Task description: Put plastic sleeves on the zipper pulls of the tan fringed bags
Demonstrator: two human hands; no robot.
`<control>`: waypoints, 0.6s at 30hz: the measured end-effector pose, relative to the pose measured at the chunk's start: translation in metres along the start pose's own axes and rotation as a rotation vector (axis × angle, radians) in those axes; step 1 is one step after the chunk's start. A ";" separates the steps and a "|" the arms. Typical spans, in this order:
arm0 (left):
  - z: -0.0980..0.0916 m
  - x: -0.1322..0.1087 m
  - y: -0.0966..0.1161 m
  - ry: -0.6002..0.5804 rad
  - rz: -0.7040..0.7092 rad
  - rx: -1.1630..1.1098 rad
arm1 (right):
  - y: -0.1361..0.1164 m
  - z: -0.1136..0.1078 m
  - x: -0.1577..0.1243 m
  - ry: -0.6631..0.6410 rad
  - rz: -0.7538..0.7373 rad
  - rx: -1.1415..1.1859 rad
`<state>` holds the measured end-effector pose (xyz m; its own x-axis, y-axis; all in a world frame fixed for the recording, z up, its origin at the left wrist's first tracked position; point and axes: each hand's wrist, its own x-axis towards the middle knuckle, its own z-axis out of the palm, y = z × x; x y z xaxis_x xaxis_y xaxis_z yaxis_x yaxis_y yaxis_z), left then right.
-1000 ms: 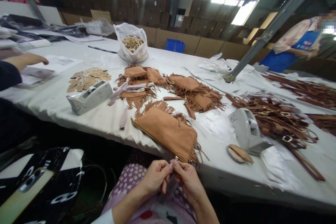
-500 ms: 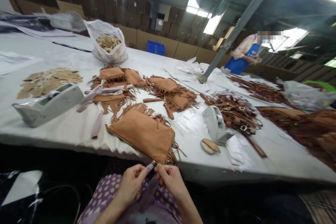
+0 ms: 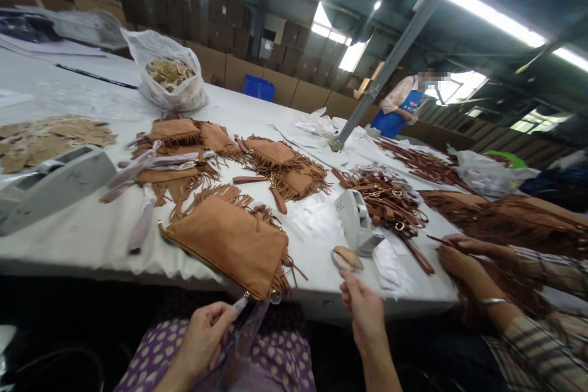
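Note:
A tan fringed pouch lies at the table's front edge, its zip along the near side. A wrapped strap hangs from its near corner over the edge. My left hand pinches the plastic wrapping beside that corner. Out to the right, my right hand is raised with thumb and fingers pressed together, just below a round roll with a tan piece on it; whatever it may hold is too small to make out. Behind the roll stands a grey tape dispenser.
More fringed pouches lie behind. A second dispenser stands at left, near a plastic bag of pieces. Brown straps are heaped at right. Another person's hands work at the right; a person in a blue apron stands farther back.
My right hand has left the pouch corner and moved right toward the roll. My left hand stays at the wrapping. The view has shifted, and another person's hands now show at right.

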<state>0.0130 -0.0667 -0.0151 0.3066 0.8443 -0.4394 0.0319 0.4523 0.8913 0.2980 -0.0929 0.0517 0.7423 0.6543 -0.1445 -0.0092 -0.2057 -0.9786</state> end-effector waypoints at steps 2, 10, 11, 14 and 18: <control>0.002 0.000 0.000 0.014 0.001 -0.024 | 0.008 0.020 -0.023 -0.159 0.064 -0.032; 0.005 -0.002 0.003 0.023 0.051 -0.040 | 0.043 0.110 -0.112 -0.523 0.068 -0.027; 0.004 -0.002 0.003 0.016 0.050 -0.031 | 0.044 0.117 -0.115 -0.523 0.080 -0.003; 0.001 -0.005 0.003 -0.035 0.060 -0.022 | 0.042 0.129 -0.114 -0.521 0.142 0.077; -0.002 -0.009 -0.001 -0.093 0.078 -0.104 | 0.042 0.130 -0.108 -0.525 0.185 0.126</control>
<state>0.0081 -0.0736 -0.0122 0.3913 0.8501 -0.3524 -0.0927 0.4174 0.9040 0.1302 -0.0771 0.0066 0.2889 0.8961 -0.3370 -0.2114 -0.2836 -0.9354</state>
